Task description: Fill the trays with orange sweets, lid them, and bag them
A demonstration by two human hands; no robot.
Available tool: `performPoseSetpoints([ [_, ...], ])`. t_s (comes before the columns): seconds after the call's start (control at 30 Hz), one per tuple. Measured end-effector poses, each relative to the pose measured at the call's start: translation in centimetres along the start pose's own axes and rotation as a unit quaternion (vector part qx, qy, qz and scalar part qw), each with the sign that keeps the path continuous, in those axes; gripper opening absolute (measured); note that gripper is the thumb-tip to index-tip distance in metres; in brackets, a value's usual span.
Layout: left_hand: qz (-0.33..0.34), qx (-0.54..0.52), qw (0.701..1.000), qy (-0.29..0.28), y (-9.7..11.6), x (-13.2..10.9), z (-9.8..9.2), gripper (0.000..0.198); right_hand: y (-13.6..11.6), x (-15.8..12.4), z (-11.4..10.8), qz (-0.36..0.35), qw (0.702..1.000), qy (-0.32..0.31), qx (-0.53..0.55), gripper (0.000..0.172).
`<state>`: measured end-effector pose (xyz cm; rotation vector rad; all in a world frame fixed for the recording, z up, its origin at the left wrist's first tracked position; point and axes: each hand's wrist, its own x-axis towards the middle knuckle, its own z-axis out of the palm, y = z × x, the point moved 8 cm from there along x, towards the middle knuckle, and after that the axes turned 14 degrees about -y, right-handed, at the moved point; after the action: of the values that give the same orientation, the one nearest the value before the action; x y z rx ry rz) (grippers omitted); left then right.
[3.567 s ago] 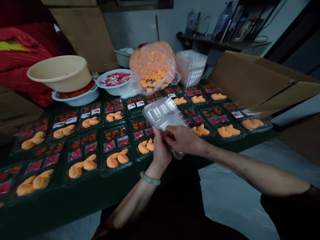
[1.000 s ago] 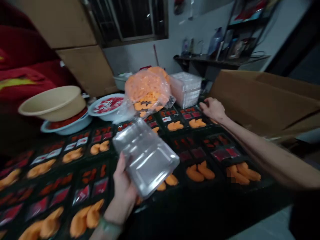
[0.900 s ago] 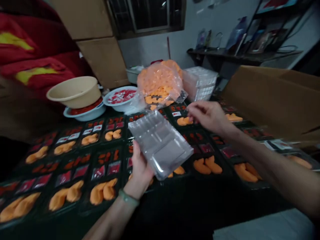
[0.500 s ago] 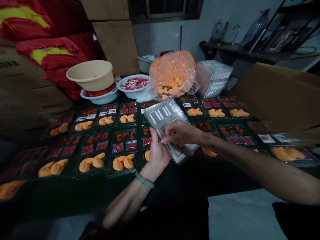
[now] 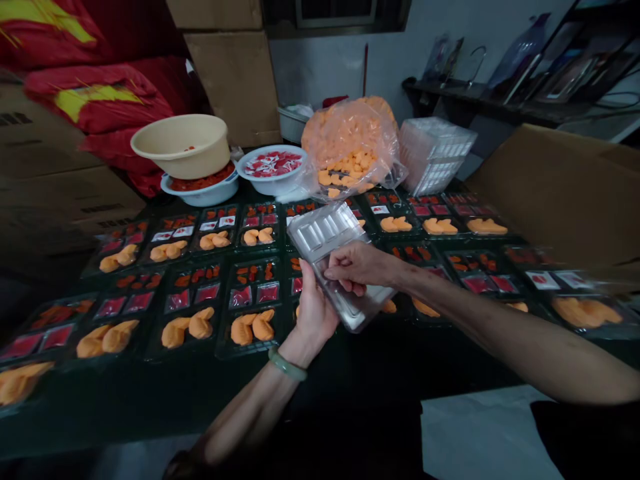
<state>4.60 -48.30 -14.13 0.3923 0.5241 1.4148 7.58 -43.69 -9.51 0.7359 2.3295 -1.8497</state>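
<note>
My left hand (image 5: pixel 316 310), with a green bangle on its wrist, grips a stack of clear plastic trays (image 5: pixel 333 230) by its left side, thumb along the edge. The stack is tilted above the table, its moulded compartments facing up. Across the middle of it lies my right hand (image 5: pixel 357 267), fingers curled and thumb pressed to the forefinger. What those fingers pinch, if anything, is hidden. Beneath and around are filled trays, such as one with orange shell-shaped pieces (image 5: pixel 253 327), red packets (image 5: pixel 254 295) and small red-orange pieces (image 5: pixel 254 272).
Behind the rows stand a cream basin (image 5: pixel 181 150) on a blue-white basin (image 5: pixel 200 195), a basin of red-and-white packets (image 5: pixel 273 167), a bag of orange pieces (image 5: pixel 350 143) and a stack of clear trays (image 5: pixel 435 157). An open carton (image 5: pixel 560 193) is at right.
The view has shifted slightly. My left hand still holds the tray stack, and my right fingers stay curled over it, with hardly any movement.
</note>
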Motion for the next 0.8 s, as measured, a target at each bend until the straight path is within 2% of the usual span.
performPoseSetpoints([
  [0.07, 0.026, -0.013, 0.999, 0.026, 0.3, 0.0, -0.2, 0.065, -0.7, -0.2, -0.2, -0.025, 0.996, 0.068, -0.051, 0.019],
  [0.13, 0.052, -0.027, 0.997, 0.045, 0.8, 0.1, -0.3, 0.059, -1.9, -0.6, -0.1, -0.082, 0.982, 0.133, -0.106, 0.014],
  [0.2, 0.059, -0.034, 0.997, 0.045, 1.0, 0.2, -0.2, 0.059, -2.7, -0.9, 0.3, -0.127, 0.973, 0.154, -0.117, 0.012],
  [0.27, 0.048, -0.031, 0.998, 0.034, 1.1, 0.3, 0.0, 0.062, -2.3, -0.5, 0.4, -0.123, 0.982, 0.122, -0.074, 0.017],
  [0.33, 0.031, -0.019, 0.999, 0.019, 0.9, 0.2, 0.1, 0.066, -1.3, 0.1, 0.4, -0.088, 0.994, 0.065, -0.008, 0.024],
  [0.43, 0.004, -0.007, 1.000, 0.008, 0.6, 0.0, -0.1, 0.072, -0.3, 0.7, 0.4, -0.066, 0.996, -0.014, 0.065, 0.028],
  [0.63, -0.020, -0.012, 1.000, -0.001, 0.3, -0.5, -0.4, 0.071, -0.2, 0.6, 0.6, -0.087, 0.988, -0.049, 0.118, 0.027],
  [0.8, 0.004, 0.005, 1.000, -0.008, 0.8, -1.0, -0.2, 0.070, -0.4, 0.4, 1.1, -0.079, 0.990, -0.053, 0.104, 0.017],
])
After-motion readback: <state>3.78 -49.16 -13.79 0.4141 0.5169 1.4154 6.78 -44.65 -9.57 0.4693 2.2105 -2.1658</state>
